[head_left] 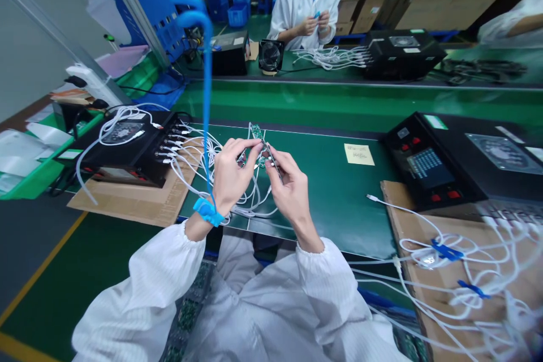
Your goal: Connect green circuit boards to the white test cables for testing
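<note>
Above the green mat, my left hand (232, 172) and my right hand (292, 186) meet with fingertips pinched together. Between them is a small green circuit board (257, 131), its upper end sticking out past the fingertips. A thin dark edge runs along my right fingers and seems to belong to a board too. More green board shows between the hands, but the fingers hide much of it. A blue wrist strap (207, 212) with a coiled blue cord (207, 96) is around my left wrist. White cables (254, 203) lie on the mat beneath and beside the hands.
At left a black box (127, 147) with plugged-in white cables sits on cardboard. Another black box (441, 164) stands right, with tangled cables (449, 254) before it. A yellow note (359, 154) lies on the mat. Across the bench, a person in white (305, 5) handles something small and blue.
</note>
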Tool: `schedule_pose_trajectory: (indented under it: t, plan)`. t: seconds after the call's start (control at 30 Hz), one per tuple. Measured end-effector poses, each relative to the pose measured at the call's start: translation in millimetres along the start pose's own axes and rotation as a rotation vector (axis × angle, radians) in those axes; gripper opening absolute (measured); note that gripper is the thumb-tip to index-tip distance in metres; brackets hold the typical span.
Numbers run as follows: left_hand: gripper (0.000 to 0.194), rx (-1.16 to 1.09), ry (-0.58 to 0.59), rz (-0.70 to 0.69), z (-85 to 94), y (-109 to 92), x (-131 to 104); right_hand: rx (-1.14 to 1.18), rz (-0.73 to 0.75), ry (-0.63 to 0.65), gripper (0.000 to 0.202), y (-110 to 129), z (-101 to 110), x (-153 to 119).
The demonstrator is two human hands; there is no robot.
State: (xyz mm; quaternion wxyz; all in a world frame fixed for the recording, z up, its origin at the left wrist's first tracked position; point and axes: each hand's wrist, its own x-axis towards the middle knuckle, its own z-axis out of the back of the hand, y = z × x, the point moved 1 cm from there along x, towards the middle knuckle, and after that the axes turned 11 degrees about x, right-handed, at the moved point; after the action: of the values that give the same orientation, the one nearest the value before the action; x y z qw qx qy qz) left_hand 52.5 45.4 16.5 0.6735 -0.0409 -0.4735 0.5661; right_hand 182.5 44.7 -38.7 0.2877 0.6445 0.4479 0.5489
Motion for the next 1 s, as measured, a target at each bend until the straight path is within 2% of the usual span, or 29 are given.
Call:
schedule_pose_trajectory:
  t: [0.1, 0.17, 0.43, 0.57, 0.67, 0.77, 0.83, 0.87, 0.9, 1.0]
  plan:
    - [0.019, -0.102, 0.058, 0.119, -1.7, -1, 0, 0.024, -0.019, -0.03, 0.035, 0, 2, 0]
    - [0.021, -0.15, 0.082, 0.148, -1.6, -2, 0, 0.03, -0.024, -0.037, 0.035, 1, 3, 0]
    - [0.022, -0.095, 0.087, 0.095, 4.4, -5, 1, 0.049, 0.021, -0.001, 0.036, -5, 1, -4]
    - [0.02, -0.071, 0.127, 0.085, -1.0, -1, 3, 0.05, 0.02, -0.019, 0.035, -9, 2, -6]
    - [0.021, -0.094, 0.189, 0.093, -7.3, 3, 7, 0.106, -0.037, -0.042, 0.036, -11, 3, -7]
    - [0.022, -0.038, 0.245, 0.108, -8.1, 3, 9, 0.2, -0.124, -0.123, 0.037, -17, 8, -3]
    - [0.025, 0.065, 0.268, 0.095, -4.3, 0, 6, 0.259, -0.177, -0.259, 0.037, -25, 16, 2]
    - [0.025, 0.108, 0.319, 0.079, -2.0, -1, 2, 0.289, -0.208, -0.343, 0.039, -30, 21, 5]
    - [0.024, 0.14, 0.42, 0.052, 0.1, -2, -5, 0.318, -0.243, -0.427, 0.041, -35, 26, 8]
    - [0.024, 0.205, 0.907, -0.09, 3.0, 1, -43, 0.391, -0.362, -0.615, 0.056, -49, 36, 14]
